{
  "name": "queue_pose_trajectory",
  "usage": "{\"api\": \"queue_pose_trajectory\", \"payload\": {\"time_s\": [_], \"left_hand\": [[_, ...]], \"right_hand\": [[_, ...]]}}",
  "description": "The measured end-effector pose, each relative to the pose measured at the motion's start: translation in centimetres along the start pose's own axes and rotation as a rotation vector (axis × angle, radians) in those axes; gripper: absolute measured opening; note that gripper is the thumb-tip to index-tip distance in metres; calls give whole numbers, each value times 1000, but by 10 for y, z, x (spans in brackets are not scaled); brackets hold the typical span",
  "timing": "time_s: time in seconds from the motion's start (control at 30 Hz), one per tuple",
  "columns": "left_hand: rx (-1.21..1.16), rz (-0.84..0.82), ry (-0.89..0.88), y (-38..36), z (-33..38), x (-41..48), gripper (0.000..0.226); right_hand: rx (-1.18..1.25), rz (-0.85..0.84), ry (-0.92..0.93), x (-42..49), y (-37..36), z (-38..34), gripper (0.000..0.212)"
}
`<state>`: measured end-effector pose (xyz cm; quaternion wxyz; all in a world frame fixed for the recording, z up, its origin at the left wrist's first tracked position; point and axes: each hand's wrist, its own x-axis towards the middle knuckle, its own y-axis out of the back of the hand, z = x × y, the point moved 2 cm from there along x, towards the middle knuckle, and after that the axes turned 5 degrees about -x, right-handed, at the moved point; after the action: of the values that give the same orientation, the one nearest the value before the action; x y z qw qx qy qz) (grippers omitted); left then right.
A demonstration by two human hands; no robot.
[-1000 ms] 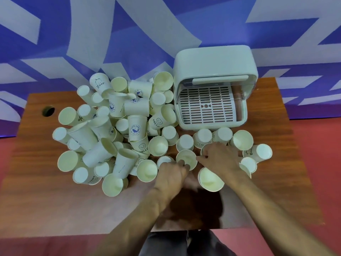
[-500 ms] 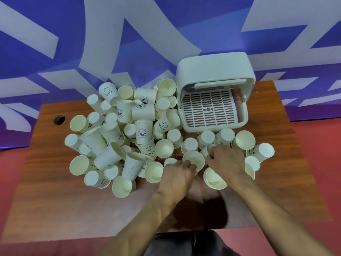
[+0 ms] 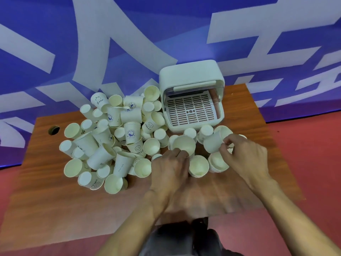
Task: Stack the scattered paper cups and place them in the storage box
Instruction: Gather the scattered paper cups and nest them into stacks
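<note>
Cups (image 3: 114, 143) lie heaped across the middle of the desk (image 3: 55, 200), some upright, some tipped, some inverted. None in the box (image 3: 190, 74), which stands open at the far edge, its grid tray bare. Left hand (image 3: 169, 170) is curled round an upright cup (image 3: 184, 145), mouth up, at the heap's near side. Right hand (image 3: 247, 157) pinches a second cup (image 3: 212, 145) in its fingertips, tilted on its side, just right of the first. Step looks like nesting the two. To do it well: turn the pinched cup base-down, line it over the open mouth, lower it straight. Squeeze lightly, since thin paper walls probably dent. Loose cups crowd both hands, so knocking them seems likely.
</note>
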<state>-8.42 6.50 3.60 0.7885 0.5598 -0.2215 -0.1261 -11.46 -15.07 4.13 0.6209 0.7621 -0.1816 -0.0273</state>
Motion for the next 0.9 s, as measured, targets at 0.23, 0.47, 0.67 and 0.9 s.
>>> {"api": "queue_pose_trajectory", "payload": {"time_s": [0.23, 0.47, 0.67, 0.9], "left_hand": [[-32, -77, -133, -15, 29, -21, 9], [36, -217, -161, -45, 26, -28, 20], [56, -303, -115, -72, 17, -16, 16], [9, -309, -151, -89, 17, -11, 22]], "right_hand": [[11, 35, 162, -32, 5, 33, 5], [-87, -64, 334, -51, -28, 46, 15], [-136, -239, 327, -49, -56, 50, 12], [-107, -334, 298, -46, -77, 47, 18]]}}
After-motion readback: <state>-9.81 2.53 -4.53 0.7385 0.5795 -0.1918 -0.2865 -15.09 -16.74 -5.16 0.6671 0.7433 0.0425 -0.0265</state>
